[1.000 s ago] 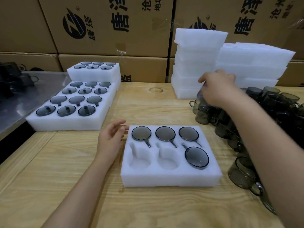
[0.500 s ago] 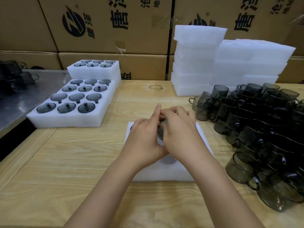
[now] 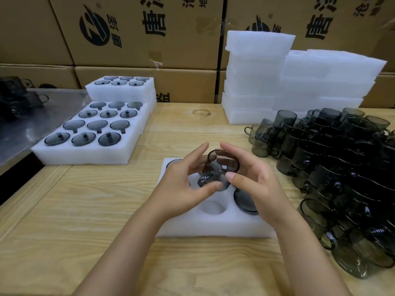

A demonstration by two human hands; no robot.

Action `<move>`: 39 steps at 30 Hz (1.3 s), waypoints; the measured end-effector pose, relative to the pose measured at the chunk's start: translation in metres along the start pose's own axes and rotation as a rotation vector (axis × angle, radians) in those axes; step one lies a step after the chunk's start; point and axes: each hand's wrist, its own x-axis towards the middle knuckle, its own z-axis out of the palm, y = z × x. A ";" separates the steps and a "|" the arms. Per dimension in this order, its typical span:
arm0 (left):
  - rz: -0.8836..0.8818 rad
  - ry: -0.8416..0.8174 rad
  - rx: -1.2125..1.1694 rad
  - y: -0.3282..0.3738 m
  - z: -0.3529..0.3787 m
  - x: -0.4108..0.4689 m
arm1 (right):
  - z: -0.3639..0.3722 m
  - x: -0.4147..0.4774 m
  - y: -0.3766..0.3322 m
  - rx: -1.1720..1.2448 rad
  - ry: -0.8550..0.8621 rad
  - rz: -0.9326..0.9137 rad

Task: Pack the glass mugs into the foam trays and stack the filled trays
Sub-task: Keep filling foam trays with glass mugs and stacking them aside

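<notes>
A smoky grey glass mug (image 3: 221, 167) hangs tilted above the white foam tray (image 3: 213, 228) in front of me. My left hand (image 3: 183, 186) holds it from the left between thumb and fingers. My right hand (image 3: 254, 184) holds it from the right, thumb near its rim. The tray shows one empty round pocket (image 3: 213, 207) at the front and a packed mug (image 3: 244, 201) at the front right; the other pockets are mostly hidden by my hands. A heap of loose mugs (image 3: 342, 167) lies on the right.
Filled foam trays (image 3: 92, 133) lie at the left, with a smaller filled stack (image 3: 121, 88) behind them. Two piles of foam trays (image 3: 256, 77) stand at the back right against cardboard boxes (image 3: 149, 39). A metal surface (image 3: 32, 120) borders the wooden table on the left.
My right hand fetched a mug from the heap and brought it over the tray. My left hand joined it, and both now hold the mug slightly higher, tilted, with the fingers spread apart.
</notes>
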 end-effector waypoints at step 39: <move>-0.139 0.199 -0.015 0.001 -0.004 -0.004 | 0.025 -0.006 0.008 -1.056 -0.132 0.014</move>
